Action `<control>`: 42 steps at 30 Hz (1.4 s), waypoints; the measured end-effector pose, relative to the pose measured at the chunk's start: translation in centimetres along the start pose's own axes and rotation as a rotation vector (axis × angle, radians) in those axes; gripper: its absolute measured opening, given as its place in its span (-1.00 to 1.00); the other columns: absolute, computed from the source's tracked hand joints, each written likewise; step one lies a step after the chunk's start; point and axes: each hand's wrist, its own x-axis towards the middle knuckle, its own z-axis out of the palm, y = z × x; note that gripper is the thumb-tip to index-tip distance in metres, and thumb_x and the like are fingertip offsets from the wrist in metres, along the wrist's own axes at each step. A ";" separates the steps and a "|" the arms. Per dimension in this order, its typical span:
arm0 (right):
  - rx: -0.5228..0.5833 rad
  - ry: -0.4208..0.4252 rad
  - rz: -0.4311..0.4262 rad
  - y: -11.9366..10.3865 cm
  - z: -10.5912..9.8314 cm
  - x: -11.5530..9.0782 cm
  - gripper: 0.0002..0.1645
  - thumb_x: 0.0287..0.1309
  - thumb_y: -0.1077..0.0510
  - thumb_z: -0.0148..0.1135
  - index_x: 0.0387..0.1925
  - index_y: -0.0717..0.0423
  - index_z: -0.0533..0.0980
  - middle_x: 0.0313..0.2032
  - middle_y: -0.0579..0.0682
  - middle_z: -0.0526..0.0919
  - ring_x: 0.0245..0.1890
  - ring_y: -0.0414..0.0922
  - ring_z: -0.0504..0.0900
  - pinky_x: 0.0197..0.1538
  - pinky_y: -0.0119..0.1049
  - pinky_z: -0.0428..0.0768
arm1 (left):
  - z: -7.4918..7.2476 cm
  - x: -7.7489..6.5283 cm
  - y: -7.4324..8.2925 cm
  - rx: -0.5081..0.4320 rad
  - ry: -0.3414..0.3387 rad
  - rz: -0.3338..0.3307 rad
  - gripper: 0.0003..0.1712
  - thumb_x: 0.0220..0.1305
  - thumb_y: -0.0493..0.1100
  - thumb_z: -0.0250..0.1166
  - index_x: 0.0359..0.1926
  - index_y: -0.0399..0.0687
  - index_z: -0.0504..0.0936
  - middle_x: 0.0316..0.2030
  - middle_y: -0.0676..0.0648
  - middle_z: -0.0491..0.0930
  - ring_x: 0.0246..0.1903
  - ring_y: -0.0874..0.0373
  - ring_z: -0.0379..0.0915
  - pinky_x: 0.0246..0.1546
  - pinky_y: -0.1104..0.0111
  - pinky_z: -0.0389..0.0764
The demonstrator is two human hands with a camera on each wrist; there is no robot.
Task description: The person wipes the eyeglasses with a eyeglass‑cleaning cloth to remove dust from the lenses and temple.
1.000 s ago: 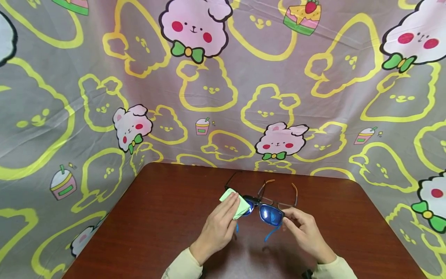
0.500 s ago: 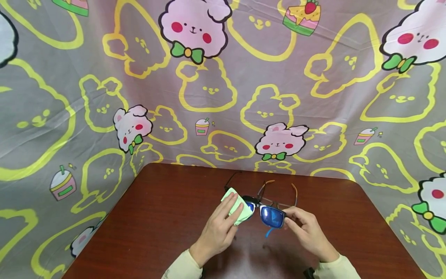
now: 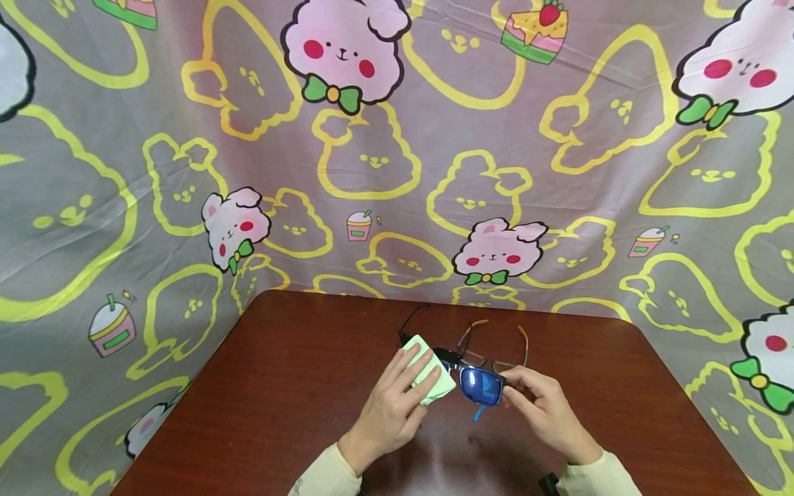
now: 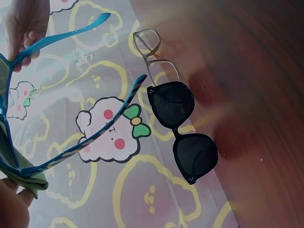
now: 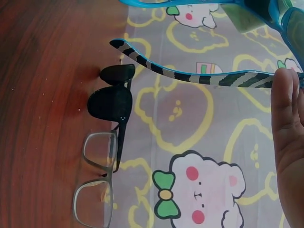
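Passage over left tabletop (image 3: 291, 386), obstacles behind the blue sunglasses (image 3: 480, 386): black sunglasses (image 5: 110, 103), clear glasses (image 5: 106, 176)

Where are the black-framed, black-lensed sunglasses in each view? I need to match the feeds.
Head: black-framed, black-lensed sunglasses just below and right of centre, partly hidden behind the pale green cloth.
Left wrist: sunglasses right of centre, both lenses showing.
Right wrist: sunglasses left of centre.
Shared landmark: clear-lensed, thin-rimmed grey glasses beside them.
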 end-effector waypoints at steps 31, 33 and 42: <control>0.017 -0.039 -0.038 -0.2 0.0 0.2 -0.60 0.07 0.59 0.10 -0.14 0.17 0.54 -0.38 -0.05 0.60 -0.48 -0.22 0.56 -0.49 -0.40 0.56 | -0.1 1.0 1.1 0.114 -0.121 0.111 -0.48 0.38 -0.08 -0.19 0.20 -0.20 0.45 0.26 -0.20 0.35 0.27 -0.05 0.23 0.21 0.08 0.29; 0.014 -0.040 -0.035 -0.3 0.0 0.2 -0.59 0.05 0.61 0.10 -0.14 0.18 0.54 -0.38 -0.05 0.60 -0.47 -0.27 0.56 -0.50 -0.41 0.56 | -0.2 1.1 1.2 0.120 -0.134 0.116 -0.48 0.39 -0.07 -0.19 0.20 -0.19 0.45 0.26 -0.19 0.35 0.27 -0.04 0.23 0.21 0.07 0.29; 0.033 -0.050 -0.062 -2.6 0.3 0.9 -0.66 -0.01 0.67 0.09 -0.22 0.36 0.52 -0.42 0.02 0.58 -0.49 -0.29 0.55 -0.52 -0.42 0.55 | -0.4 1.6 1.8 0.143 -0.185 0.152 -0.48 0.38 -0.04 -0.17 0.20 -0.16 0.47 0.28 -0.17 0.33 0.29 -0.02 0.20 0.23 0.05 0.24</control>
